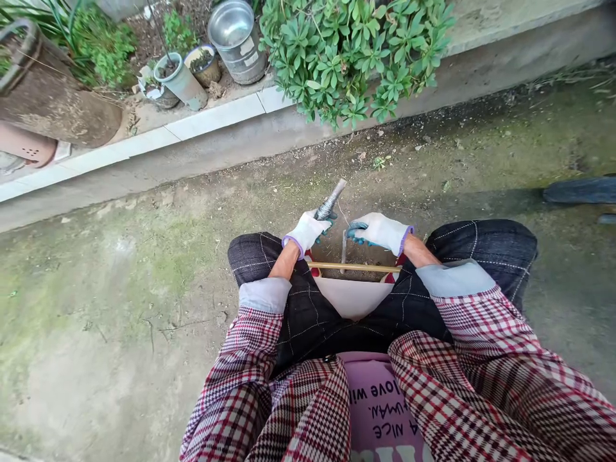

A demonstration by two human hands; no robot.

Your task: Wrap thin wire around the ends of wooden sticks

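Note:
My left hand (312, 230), in a white glove with blue-green palm and purple cuff, is closed round a short stick wound with silvery wire (329, 204). The bare end of the stick points up and to the right. My right hand (378, 231), gloved the same way, has its fingers pinched together on a thin strand of wire (344, 213) that runs toward the wound stick. Just below the right fingertips is a thin grey rod (343, 251); whether the fingers touch it cannot be made out. A yellowish stick (356, 266) lies crosswise between my knees.
A low tiled ledge (212, 119) runs across the front, bearing a metal pot (237, 45), a pale planter (180, 82) and a large clay pot (62, 96). A leafy bush (356, 58) overhangs it. A person's dark trouser leg (577, 190) shows at right.

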